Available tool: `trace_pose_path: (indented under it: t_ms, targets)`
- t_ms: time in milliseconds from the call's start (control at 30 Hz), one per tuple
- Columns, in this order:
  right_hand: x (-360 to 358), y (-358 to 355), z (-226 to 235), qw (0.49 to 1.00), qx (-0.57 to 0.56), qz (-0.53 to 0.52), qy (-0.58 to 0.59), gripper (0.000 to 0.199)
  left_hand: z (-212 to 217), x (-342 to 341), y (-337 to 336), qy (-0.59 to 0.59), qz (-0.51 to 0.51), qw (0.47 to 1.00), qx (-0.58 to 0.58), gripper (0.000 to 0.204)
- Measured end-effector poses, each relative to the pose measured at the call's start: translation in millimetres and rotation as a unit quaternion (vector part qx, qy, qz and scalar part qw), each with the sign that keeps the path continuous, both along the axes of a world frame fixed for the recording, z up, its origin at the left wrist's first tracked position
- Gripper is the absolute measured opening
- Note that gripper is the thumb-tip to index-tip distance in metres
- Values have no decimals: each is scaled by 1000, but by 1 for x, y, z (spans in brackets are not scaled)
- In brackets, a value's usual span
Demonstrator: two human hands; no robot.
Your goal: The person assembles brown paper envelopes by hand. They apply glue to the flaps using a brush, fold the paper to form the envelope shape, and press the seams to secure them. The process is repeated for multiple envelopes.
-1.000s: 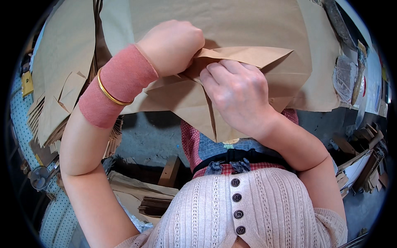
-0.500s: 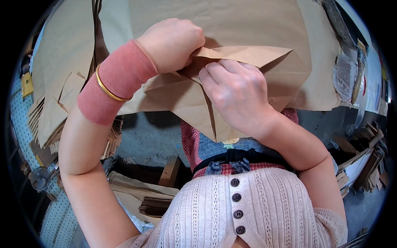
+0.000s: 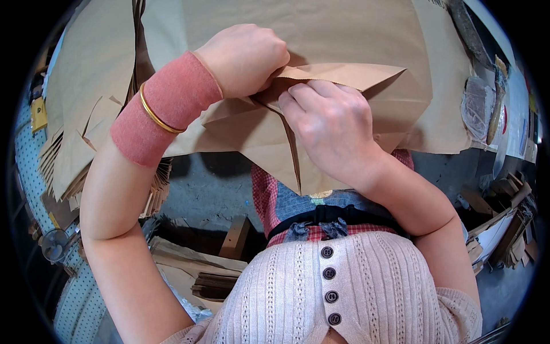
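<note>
A brown paper bag (image 3: 252, 129) lies at the table's near side, with one end spread into pointed, folded flaps. My left hand (image 3: 246, 60) is closed like a fist at the left end of the raised flap, its fingertips hidden beneath the knuckles. Beside it, my right hand (image 3: 332, 126) curls its fingers over the folded edge, and the tips disappear into the opening under the flap. A dark slit runs from between the hands toward the bag's near point. My left wrist wears a pink band with a gold bangle.
More brown paper (image 3: 366, 28) lies flat under the bag. Stacked folded bags (image 3: 86, 132) stand at left. A clear plastic packet (image 3: 478, 104) lies at the table's right edge. Below are a wooden block (image 3: 235, 238) and a bundle of flat paper (image 3: 215, 285).
My left hand and wrist have shifted slightly right and up, and my right hand slightly right. The bag's folds look nearly the same.
</note>
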State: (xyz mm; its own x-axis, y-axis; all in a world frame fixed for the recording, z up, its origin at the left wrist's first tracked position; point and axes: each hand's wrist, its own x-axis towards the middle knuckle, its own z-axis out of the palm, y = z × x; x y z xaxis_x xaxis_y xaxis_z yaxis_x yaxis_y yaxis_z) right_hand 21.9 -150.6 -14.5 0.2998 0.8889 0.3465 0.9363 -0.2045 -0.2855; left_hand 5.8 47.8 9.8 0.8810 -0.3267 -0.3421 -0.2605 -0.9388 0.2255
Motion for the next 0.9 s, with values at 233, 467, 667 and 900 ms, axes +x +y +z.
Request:
trace_pose_path:
  t_ms: [233,467,667,900]
  targets:
    - [0,0,1,1000,-6,2,-5,19,-5,-1,2,-12,-4,1000,-19,13]
    - [0,0,1,1000,-9,5,-1,20,-1,2,1,-8,-13,1000,-10,14]
    - [0,0,0,1000,-15,7,-1,22,-5,4,4,-2,-7,1000,-27,15]
    - [0,-1,0,1000,-23,7,-1,24,-5,7,4,13,4,999,-43,14]
